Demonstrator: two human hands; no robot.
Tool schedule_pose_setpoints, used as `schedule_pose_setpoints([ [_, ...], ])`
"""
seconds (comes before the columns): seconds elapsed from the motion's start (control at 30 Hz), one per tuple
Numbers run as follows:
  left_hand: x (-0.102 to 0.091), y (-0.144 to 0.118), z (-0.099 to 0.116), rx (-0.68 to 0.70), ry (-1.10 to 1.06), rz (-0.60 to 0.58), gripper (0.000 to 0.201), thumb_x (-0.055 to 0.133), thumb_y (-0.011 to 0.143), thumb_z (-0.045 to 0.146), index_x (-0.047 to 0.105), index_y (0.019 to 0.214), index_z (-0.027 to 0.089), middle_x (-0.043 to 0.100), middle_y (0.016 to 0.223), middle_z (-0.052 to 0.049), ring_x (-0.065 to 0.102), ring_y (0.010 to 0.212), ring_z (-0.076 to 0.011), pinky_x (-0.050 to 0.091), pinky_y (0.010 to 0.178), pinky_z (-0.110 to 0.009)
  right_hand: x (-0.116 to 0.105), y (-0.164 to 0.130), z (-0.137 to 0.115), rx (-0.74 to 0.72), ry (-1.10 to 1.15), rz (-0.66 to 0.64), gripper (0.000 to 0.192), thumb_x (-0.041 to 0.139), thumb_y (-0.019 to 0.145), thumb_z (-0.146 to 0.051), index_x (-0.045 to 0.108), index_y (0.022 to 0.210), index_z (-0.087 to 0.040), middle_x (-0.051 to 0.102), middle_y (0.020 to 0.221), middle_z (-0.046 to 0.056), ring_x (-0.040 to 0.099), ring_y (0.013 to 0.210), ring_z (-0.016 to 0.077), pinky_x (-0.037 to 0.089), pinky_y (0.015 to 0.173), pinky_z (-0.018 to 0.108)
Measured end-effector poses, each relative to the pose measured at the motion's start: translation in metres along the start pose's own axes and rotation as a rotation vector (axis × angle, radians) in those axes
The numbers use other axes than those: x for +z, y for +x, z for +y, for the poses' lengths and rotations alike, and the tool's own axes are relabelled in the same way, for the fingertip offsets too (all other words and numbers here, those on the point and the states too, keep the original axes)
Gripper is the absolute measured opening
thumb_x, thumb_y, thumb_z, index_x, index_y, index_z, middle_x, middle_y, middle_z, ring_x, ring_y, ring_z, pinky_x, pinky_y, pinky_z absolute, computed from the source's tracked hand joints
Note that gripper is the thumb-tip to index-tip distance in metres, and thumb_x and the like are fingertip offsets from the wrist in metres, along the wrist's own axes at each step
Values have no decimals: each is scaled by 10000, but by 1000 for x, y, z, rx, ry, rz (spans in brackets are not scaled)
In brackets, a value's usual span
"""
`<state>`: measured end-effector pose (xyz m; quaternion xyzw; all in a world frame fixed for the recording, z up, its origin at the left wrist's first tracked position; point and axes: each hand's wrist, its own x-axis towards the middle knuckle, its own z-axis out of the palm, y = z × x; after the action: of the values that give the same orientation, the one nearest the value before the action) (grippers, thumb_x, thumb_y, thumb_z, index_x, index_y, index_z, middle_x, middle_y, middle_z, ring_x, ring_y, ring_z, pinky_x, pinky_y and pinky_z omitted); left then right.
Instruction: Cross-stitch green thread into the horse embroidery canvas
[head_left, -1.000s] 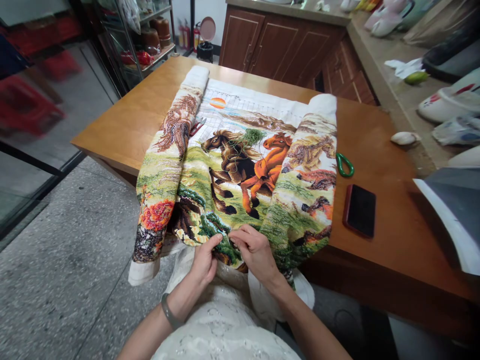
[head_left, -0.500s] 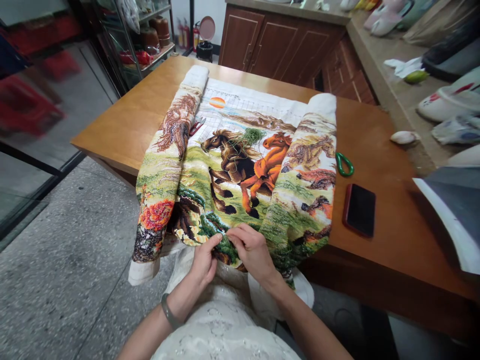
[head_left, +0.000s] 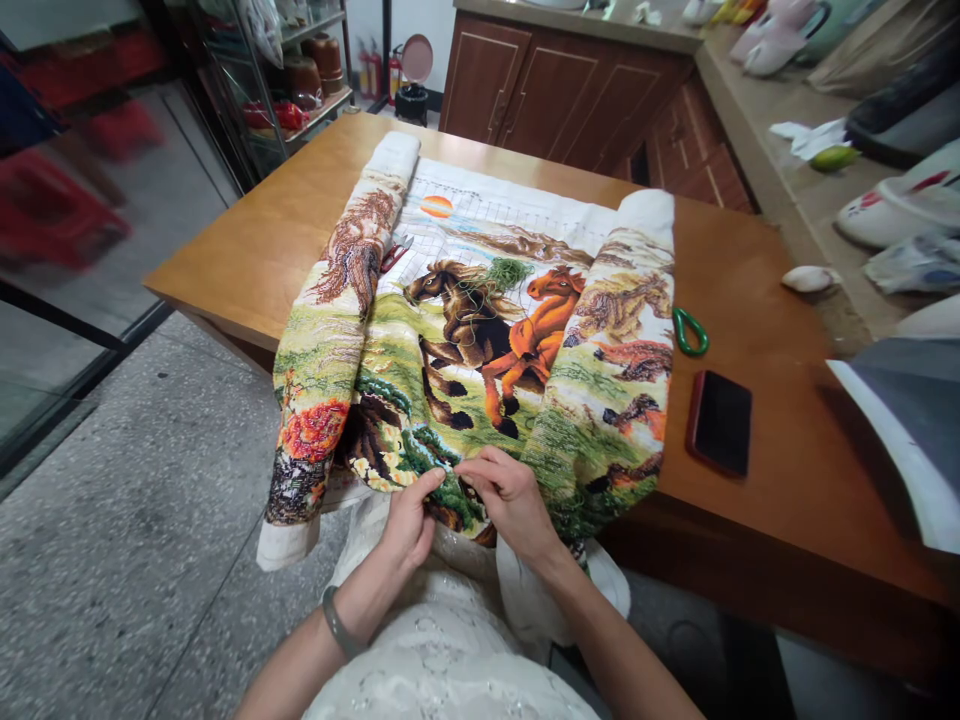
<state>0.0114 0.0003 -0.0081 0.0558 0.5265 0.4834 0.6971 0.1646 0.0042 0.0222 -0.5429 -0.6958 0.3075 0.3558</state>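
Hands, left point(head_left: 409, 525) and right point(head_left: 510, 500), pinch embroidery point(head_left: 480, 340) hem; cloth runs away lengthwise.

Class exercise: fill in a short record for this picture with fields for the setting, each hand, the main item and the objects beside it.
Setting: wooden table, cabinets behind
Main item: horse embroidery cloth, both side edges rolled, near edge hanging off the table
Left hand: pinching the cloth's near edge; bracelet on wrist
Right hand: fingertips pinched on the same edge; any needle too small to tell
Beside cloth: green scissors, dark phone, red snips
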Motion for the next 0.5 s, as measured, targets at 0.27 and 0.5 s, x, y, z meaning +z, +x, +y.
schedule_pose_setpoints([
  [0.27,-1,1,0,-20,13,-23,167,849,713,304,719,818,310,841,909,-72,782,1175,-363,597,1160,-504,4,2,0,13,31,26,287,629,1046,-141,882,938,-223,736,844,53,715,755,206,568,709,284],
  [0.5,-4,-1,1,-14,13,-34,187,861,694,283,731,827,301,866,986,-101,770,1281,-389,580,1206,-532,8,15,-13,-14,-101,-24,208,655,1049,-110,823,1001,-223,790,942,59,743,869,216,585,815,297],
])
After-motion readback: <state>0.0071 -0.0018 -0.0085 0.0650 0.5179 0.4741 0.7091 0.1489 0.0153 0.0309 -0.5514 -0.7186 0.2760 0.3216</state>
